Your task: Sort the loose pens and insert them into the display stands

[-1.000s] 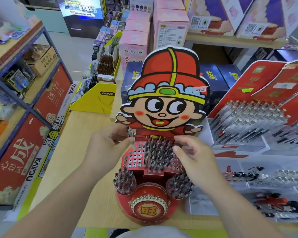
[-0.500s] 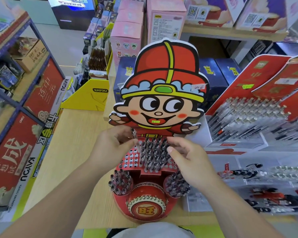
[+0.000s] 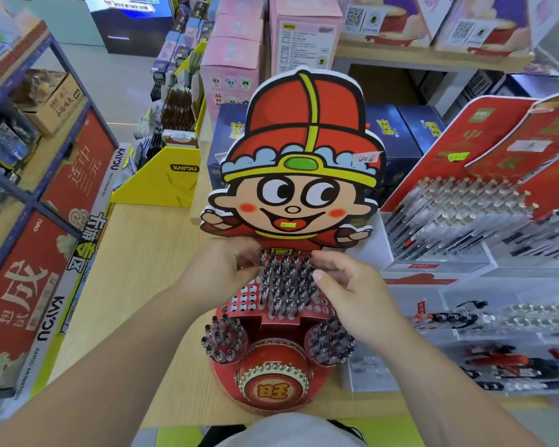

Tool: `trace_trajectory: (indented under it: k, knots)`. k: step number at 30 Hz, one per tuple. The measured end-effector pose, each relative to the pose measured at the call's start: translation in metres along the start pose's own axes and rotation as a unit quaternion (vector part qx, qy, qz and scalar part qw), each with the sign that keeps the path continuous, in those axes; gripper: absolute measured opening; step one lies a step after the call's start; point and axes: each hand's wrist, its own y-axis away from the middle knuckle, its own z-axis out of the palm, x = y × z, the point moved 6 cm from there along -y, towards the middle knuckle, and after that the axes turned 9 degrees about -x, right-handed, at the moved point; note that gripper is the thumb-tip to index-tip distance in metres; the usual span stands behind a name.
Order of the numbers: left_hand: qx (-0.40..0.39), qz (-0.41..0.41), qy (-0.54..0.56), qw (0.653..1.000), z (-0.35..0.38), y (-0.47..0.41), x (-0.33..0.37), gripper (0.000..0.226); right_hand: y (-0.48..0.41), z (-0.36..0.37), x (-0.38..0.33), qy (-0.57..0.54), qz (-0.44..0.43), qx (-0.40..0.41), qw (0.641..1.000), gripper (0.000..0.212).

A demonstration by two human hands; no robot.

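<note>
One pen [image 3: 262, 255] almost seated
My left hand [image 3: 226, 272] pinches it, now lower at the cartoon stand's [image 3: 273, 387] holes, mid-frame; my right hand's [image 3: 352, 291] loosely curled fingers [image 3: 329, 264] touch seated pens [image 3: 288, 282].

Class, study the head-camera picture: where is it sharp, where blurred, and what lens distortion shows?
Head view: the cartoon display stand is sharp; the pens at the lower right smear into blur; the blue shelf frame at left splays outward, a wide-angle effect; light is even, no hard shadow under the left hand, pinching a pen, or right hand.
</note>
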Motion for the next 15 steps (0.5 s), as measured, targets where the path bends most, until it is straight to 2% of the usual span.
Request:
trace_trajectory:
  k: [8, 15]
  knots:
    - [-0.095, 0.060, -0.105, 0.988, -0.006, -0.011, 0.010, 0.014, 0.006, 0.006, 0.001, 0.002, 0.004, 0.015, 1.000, 0.036]
    - [-0.080, 0.052, -0.017, 0.995, -0.004, 0.006, 0.008, 0.043, 0.009, 0.013, 0.000, -0.005, 0.017, 0.039, 0.999, 0.037]
